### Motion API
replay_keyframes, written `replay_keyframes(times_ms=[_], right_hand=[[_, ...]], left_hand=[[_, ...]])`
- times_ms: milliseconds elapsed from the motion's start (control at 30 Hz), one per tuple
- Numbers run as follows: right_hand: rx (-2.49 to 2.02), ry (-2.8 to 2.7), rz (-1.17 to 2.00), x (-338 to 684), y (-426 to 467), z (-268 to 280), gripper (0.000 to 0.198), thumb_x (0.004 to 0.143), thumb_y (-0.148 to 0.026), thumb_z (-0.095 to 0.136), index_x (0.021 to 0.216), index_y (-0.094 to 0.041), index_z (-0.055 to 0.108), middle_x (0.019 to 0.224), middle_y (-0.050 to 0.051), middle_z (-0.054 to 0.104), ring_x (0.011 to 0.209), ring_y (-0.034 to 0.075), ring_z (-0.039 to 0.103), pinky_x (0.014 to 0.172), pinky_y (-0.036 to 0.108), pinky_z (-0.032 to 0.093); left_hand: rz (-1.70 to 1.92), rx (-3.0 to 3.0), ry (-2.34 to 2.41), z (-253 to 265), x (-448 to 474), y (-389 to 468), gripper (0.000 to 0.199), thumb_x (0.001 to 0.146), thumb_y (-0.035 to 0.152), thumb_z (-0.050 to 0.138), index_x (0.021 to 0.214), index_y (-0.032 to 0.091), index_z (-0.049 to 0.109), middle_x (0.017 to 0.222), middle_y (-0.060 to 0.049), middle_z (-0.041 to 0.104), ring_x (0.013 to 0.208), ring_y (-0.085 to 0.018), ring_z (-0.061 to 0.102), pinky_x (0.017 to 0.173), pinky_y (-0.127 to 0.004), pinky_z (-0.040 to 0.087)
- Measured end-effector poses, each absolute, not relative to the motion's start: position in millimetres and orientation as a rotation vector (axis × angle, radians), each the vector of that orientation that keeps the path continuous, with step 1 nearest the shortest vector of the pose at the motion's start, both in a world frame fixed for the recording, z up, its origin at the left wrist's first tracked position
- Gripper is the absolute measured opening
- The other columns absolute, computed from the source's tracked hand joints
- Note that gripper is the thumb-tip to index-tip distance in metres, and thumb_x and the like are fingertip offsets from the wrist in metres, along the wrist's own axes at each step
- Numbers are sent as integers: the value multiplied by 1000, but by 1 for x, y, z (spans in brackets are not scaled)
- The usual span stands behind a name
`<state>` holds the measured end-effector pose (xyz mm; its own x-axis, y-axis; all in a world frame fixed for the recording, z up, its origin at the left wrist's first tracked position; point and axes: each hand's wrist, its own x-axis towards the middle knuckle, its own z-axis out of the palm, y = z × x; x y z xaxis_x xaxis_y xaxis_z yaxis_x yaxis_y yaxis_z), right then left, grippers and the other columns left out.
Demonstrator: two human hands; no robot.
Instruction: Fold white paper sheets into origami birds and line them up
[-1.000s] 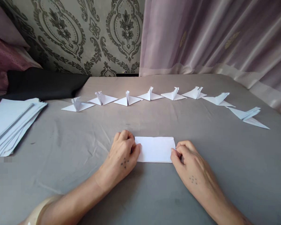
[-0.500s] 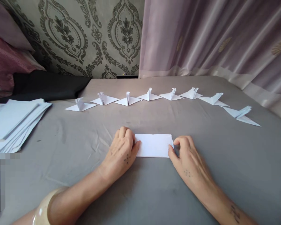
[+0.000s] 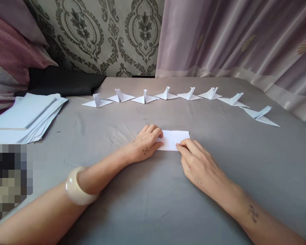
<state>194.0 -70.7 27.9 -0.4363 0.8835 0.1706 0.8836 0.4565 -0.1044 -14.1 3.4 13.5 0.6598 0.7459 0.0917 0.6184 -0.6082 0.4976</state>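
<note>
A white sheet of paper, folded into a narrow rectangle (image 3: 172, 139), lies flat on the grey cloth in front of me. At its left end my left hand (image 3: 146, 145) grips it, with curled fingers at the upper part and the thumb near the lower edge. My right hand (image 3: 199, 159) pinches the lower edge towards the right corner, thumb and fingertips together. Its fingers cover the lower right corner. Beyond the hands, several folded white paper cranes (image 3: 145, 98) stand in a curved row, wings spread.
A stack of white paper sheets (image 3: 25, 114) lies at the left, with a black cloth (image 3: 63, 81) behind it. The grey cloth surface (image 3: 148, 204) reaches back to a patterned wall (image 3: 112, 37) and a pinkish curtain (image 3: 219, 37). A blurred patch covers the lower left.
My right hand has shifted from the paper's right end to its lower edge. The left fingers now reach further over the left end. The view has tilted down and turned slightly left.
</note>
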Motion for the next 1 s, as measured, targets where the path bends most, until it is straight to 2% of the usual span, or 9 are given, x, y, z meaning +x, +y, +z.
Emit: replay_keyframes(times_ms=[100, 267, 367, 500, 767, 900, 1000], right_hand=[[-1604, -2541, -118, 185, -77, 31, 28, 92, -13, 38, 102, -13, 64, 90, 9, 57, 80, 19, 54, 70, 32, 44], [-1697, -2542, -264, 165, -88, 36, 44, 95, -39, 38, 133, -22, 53, 91, 11, 55, 76, 21, 52, 56, 30, 40], [-1731, -2561, -309, 156, -90, 35, 49, 93, -49, 40, 137, -30, 49, 87, 11, 53, 73, 22, 49, 53, 29, 38], [-1702, -2597, -359, 151, -90, 33, 55, 89, -59, 40, 137, -33, 50, 80, 12, 50, 69, 23, 44, 54, 31, 38], [-1735, -2603, -232, 155, -89, 37, 55, 90, -58, 40, 133, -27, 55, 85, 13, 54, 76, 24, 48, 57, 34, 44], [-1725, -2566, -149, 163, -92, 38, 54, 92, -52, 40, 131, -19, 56, 93, 13, 57, 81, 24, 53, 57, 34, 47], [-1695, -2546, -119, 169, -94, 37, 52, 94, -47, 40, 128, -13, 57, 96, 12, 58, 84, 23, 55, 55, 33, 48]], left_hand=[[321, 2323, 1061, 22, -17, 4, 18, 88, 27, 54, 103, 20, 48, 111, -8, 48, 102, -23, 44, 89, -37, 42], [201, 2257, 979, 33, -24, 6, 28, 87, 30, 52, 113, 22, 47, 117, -8, 46, 106, -24, 43, 89, -38, 41], [163, 2227, 877, 35, -29, 10, 33, 87, 26, 49, 120, 23, 44, 121, -7, 47, 107, -23, 43, 89, -35, 41], [180, 2186, 865, 32, -32, 14, 31, 87, 23, 45, 118, 24, 45, 119, -6, 51, 107, -21, 44, 90, -35, 40], [201, 2192, 938, 33, -29, 12, 31, 84, 24, 52, 115, 23, 49, 116, -6, 52, 106, -21, 46, 89, -34, 42], [176, 2199, 870, 34, -31, 13, 39, 86, 20, 49, 124, 30, 49, 115, -5, 51, 98, -19, 48, 86, -32, 44], [157, 2242, 817, 33, -32, 14, 38, 88, 17, 47, 120, 36, 57, 117, -3, 49, 104, -19, 47, 93, -35, 42]])
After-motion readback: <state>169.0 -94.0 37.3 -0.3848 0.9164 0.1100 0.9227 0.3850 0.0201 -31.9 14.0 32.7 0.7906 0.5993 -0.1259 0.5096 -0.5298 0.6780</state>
